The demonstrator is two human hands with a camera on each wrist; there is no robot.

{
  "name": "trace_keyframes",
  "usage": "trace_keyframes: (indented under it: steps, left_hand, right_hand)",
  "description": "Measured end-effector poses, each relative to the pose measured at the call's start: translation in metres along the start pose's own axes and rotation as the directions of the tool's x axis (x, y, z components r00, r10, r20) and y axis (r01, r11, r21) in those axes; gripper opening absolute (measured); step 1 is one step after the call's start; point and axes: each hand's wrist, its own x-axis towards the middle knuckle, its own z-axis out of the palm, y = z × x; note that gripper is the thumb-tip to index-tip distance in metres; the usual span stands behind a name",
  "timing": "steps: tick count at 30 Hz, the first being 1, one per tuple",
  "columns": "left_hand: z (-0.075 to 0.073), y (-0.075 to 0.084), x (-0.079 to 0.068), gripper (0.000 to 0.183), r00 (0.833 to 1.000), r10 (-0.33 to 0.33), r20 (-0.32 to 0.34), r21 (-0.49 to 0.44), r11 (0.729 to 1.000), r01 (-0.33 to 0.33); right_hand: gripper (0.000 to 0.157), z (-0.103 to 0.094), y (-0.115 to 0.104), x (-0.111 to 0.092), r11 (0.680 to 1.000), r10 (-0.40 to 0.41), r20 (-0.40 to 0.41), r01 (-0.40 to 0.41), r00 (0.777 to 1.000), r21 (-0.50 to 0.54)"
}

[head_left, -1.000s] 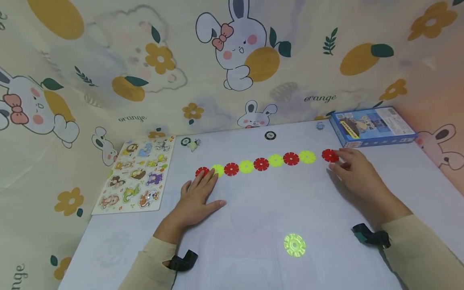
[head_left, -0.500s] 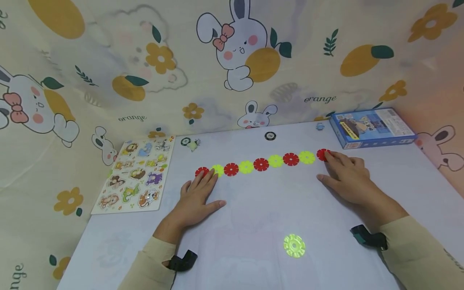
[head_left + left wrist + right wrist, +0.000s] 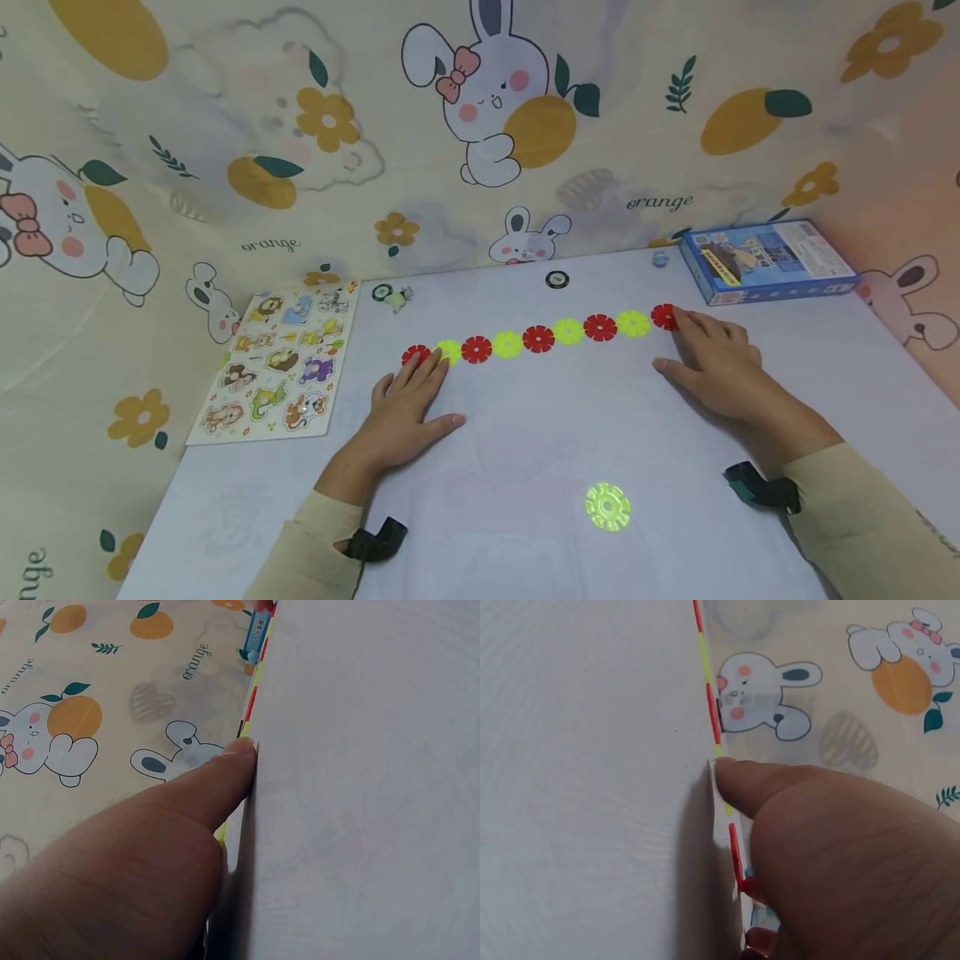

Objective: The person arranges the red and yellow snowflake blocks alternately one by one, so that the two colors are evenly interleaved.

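Observation:
Flat red and yellow-green notched plastic discs lie in a slightly slanting row across the white table in the head view. My left hand rests with fingers spread at the row's left end. Its fingertips partly cover the leftmost red disc and the yellow-green disc beside it. With extended fingers, my right hand touches the red disc at the right end. That disc sits close against a yellow-green disc. In the wrist views the row appears edge-on beyond each thumb.
A single yellow-green disc lies nearer the front. An animal puzzle board is at left and a blue box at back right. Along the back are small black ring-like discs, a greenish figure and a small blue piece.
My right hand has slid the end red disc left, closing the gap to the yellow-green one, and its grip has changed to fingertips on top. My left hand stays put.

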Motion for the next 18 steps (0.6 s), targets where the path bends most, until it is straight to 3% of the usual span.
trace_keyframes:
  steps: [18]
  left_hand:
    - [0.0018,-0.001,0.0004,0.09,1.0,-0.008,0.002,0.008,1.0,0.008]
  right_hand:
    - [0.09,-0.0028,-0.0016,-0.0023,1.0,-0.008,0.031,0.008,0.999,-0.002]
